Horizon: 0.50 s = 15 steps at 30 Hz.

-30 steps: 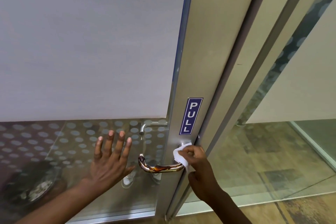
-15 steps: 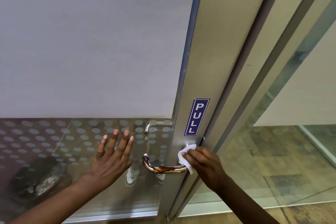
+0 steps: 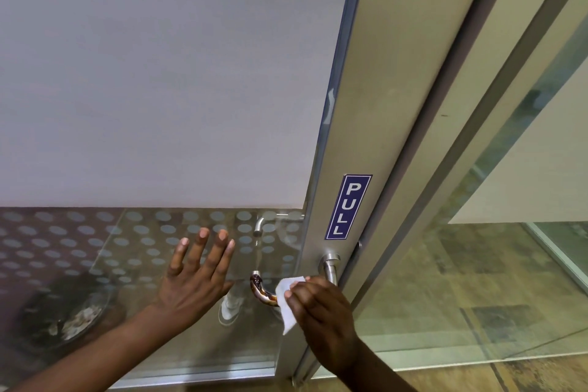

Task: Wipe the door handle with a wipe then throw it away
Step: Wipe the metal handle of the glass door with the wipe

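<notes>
A shiny metal lever door handle point(image 3: 329, 266) sticks out of the grey door stile below a blue PULL sign point(image 3: 347, 206). Its curved free end point(image 3: 259, 289) points left over the glass. My right hand point(image 3: 321, 318) grips a white wipe point(image 3: 288, 302) wrapped around the middle of the lever, hiding that part. My left hand point(image 3: 199, 277) lies flat against the glass pane left of the handle, fingers spread, holding nothing.
The glass door point(image 3: 159, 89) is frosted above and dotted below. A second glass panel point(image 3: 477, 280) stands to the right of the frame, with a tiled floor point(image 3: 525, 372) beneath. The glass reflects a white shoe point(image 3: 230, 309).
My right hand has slid the wipe leftward along the lever, away from the base, which is now uncovered. The left hand stays flat on the glass.
</notes>
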Tool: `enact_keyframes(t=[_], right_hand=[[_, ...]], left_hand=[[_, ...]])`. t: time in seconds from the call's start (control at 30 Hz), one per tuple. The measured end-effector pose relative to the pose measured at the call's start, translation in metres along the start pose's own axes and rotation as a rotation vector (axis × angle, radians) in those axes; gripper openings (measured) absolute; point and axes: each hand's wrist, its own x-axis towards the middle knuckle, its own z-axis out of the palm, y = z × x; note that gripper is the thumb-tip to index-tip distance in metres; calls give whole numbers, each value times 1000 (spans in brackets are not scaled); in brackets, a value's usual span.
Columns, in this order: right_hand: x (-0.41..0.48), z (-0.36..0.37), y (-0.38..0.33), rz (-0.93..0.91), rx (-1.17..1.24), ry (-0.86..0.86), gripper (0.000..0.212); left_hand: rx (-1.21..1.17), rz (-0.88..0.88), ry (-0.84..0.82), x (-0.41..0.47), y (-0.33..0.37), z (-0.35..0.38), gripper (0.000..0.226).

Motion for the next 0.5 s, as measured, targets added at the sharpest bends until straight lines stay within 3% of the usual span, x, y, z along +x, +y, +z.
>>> enact_keyframes(t=[0.2, 0.5], right_hand=[[20, 25, -34, 150, -302, 108, 14], [73, 40, -73, 504, -563, -120, 23]], left_hand=[[11, 8, 18, -5, -2, 7, 88], [-41, 17, 75, -10, -4, 13, 82]])
